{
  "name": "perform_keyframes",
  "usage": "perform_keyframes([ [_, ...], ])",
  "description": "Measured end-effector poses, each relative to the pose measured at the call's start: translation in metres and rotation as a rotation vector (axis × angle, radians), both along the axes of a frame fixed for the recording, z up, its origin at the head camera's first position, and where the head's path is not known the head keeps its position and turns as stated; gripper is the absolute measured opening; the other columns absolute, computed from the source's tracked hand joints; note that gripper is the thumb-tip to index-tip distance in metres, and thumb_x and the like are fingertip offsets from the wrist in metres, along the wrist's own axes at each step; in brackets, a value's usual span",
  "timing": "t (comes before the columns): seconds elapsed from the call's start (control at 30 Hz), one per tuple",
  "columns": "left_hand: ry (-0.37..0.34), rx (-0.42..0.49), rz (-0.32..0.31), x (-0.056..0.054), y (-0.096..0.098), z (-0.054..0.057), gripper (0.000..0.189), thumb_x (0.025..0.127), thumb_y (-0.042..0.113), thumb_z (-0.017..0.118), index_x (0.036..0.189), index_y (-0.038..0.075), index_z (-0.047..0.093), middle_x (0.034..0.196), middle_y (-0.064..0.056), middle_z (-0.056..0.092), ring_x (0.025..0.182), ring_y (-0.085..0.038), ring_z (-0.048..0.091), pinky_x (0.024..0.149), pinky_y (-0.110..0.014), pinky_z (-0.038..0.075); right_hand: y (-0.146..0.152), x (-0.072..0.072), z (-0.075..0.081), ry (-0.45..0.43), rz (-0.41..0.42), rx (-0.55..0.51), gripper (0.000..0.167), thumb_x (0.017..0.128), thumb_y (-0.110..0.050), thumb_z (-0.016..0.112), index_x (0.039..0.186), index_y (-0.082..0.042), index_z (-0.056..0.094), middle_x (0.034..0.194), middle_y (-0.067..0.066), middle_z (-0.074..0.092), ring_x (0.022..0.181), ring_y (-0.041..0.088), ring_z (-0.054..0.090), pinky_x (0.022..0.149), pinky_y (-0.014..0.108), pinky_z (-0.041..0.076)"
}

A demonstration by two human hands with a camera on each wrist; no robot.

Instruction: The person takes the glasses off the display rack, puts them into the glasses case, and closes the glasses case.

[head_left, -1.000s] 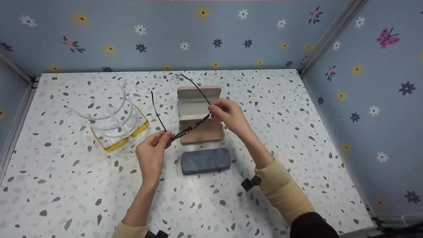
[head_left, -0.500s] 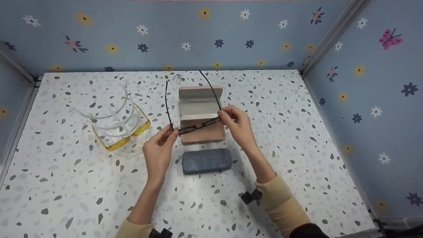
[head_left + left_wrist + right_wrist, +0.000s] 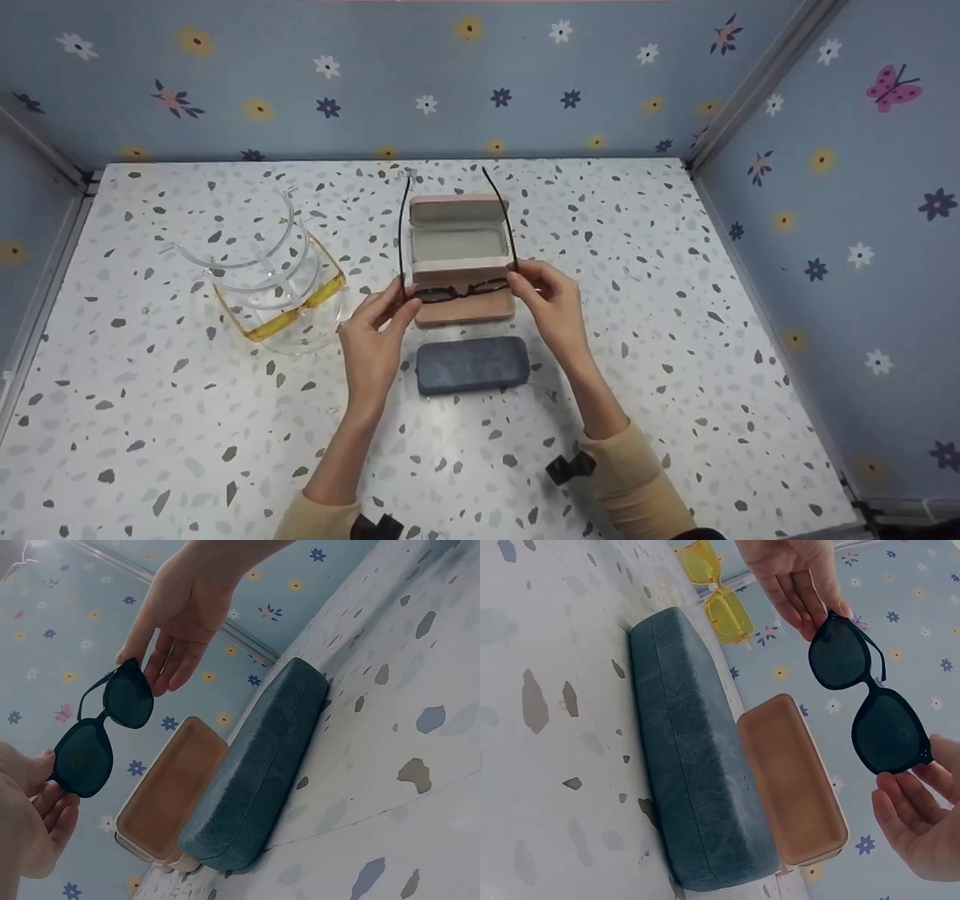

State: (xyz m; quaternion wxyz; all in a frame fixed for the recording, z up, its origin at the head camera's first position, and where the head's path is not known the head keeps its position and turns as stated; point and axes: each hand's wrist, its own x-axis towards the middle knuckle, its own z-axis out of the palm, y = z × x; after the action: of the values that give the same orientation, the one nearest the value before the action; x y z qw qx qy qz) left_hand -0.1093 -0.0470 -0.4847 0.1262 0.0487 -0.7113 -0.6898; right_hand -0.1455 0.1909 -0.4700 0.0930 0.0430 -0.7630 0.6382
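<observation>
Black sunglasses (image 3: 435,295) with dark lenses are held up over the tabletop, both arms unfolded and pointing away from me. My left hand (image 3: 375,337) pinches the frame's left corner between thumb and fingers. At the right corner my right hand (image 3: 551,307) pinches it the same way. In the head view the sunglasses overlap the near part of an open pinkish-tan glasses case (image 3: 461,244) with a pale grey inside. Closer to me lies a shut blue-grey glasses case (image 3: 472,365). The left wrist view shows both lenses (image 3: 84,757) hanging above the two cases.
On the left, yellow-tinted glasses (image 3: 277,324) sit on a clear plastic stand (image 3: 262,283) with curved bars. The speckled table (image 3: 675,337) meets flower-patterned panels (image 3: 375,75) at the back and sides.
Both hands have turned the sunglasses from slanted to nearly level and shifted them right, so the arms now point straight away from me. The right hand has come lower and nearer.
</observation>
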Motion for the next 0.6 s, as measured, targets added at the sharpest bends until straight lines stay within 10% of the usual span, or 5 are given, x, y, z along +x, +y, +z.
perform_keyframes([
  [0.6,0.018,-0.008,0.011,-0.002,0.005,-0.010,0.043,0.088,0.015,0.082,0.129,0.008,0.071,0.111,-0.009,0.071,0.101,-0.015,0.071,0.091,-0.023,0.059,0.012,0.011,-0.010,0.019,-0.017,0.000,0.034,0.088,-0.005,0.081,0.119,0.002,0.072,0.104,0.023,0.074,0.089,0.012,0.072,0.083,0.026,0.059],
])
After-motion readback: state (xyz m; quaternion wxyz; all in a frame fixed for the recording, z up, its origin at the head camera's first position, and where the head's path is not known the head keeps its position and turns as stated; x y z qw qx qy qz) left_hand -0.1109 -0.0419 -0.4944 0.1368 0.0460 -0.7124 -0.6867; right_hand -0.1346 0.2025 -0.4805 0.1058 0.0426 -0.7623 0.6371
